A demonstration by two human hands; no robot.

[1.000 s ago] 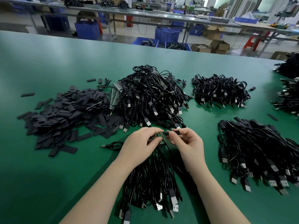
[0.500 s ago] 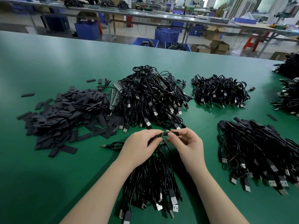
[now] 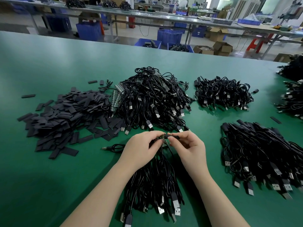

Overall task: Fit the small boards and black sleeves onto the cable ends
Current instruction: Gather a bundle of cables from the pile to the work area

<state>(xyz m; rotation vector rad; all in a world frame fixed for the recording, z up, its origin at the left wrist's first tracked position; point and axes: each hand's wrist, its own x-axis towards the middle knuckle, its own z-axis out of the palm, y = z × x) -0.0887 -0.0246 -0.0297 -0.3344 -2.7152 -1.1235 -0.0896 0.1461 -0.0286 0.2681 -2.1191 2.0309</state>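
Your left hand (image 3: 141, 149) pinches a small green circuit board (image 3: 161, 138) at the end of a thin black cable, fingers curled round it. Your right hand (image 3: 188, 147) pinches a short flat black sleeve (image 3: 173, 137) between thumb and fingertips. The two pieces meet just above the bundle of black USB cables (image 3: 155, 182) lying between your forearms on the green table (image 3: 49, 177).

The sleeve's long axis runs left to right, in line with the board, and its open left end lies at the board's right edge; whether it has already begun to overlap the board cannot be told. The coming move likely slides the sleeve leftward along that axis, so your right hand does the travelling while your left holds steady.

Spare sleeves form the loose grey-black pile (image 3: 65, 118) to your left, nearer your left hand. The heap of sleeved cables (image 3: 262, 153) lies to your right.
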